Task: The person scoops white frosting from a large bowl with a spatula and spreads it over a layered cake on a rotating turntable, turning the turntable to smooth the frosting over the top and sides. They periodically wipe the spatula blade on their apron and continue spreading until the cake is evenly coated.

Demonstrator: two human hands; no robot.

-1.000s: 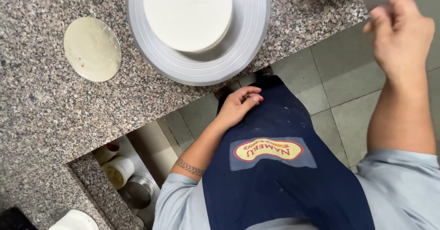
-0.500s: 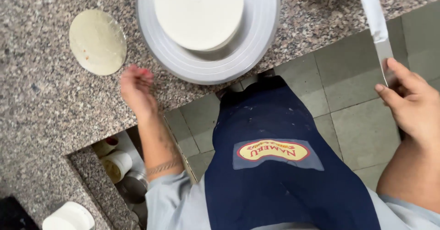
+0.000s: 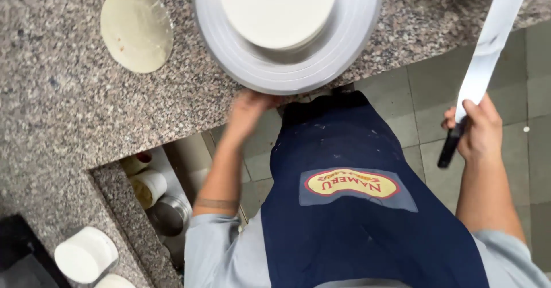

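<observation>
granite counter point(image 3: 57, 93) bears turntable point(image 3: 287, 64); left hand point(image 3: 249, 113) touches it, grip unclear, right hand point(image 3: 479, 130) grasps spatula point(image 3: 488, 52).

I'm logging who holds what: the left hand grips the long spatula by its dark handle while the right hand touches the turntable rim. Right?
Not quite: the hands are swapped. The head view shows the right hand gripping the long spatula, and the left hand at the turntable rim.

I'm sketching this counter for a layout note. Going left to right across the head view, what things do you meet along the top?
Round pale gold cake board → white round cake on its grey metal turntable → long white-smeared spatula blade held in the right hand.
</observation>
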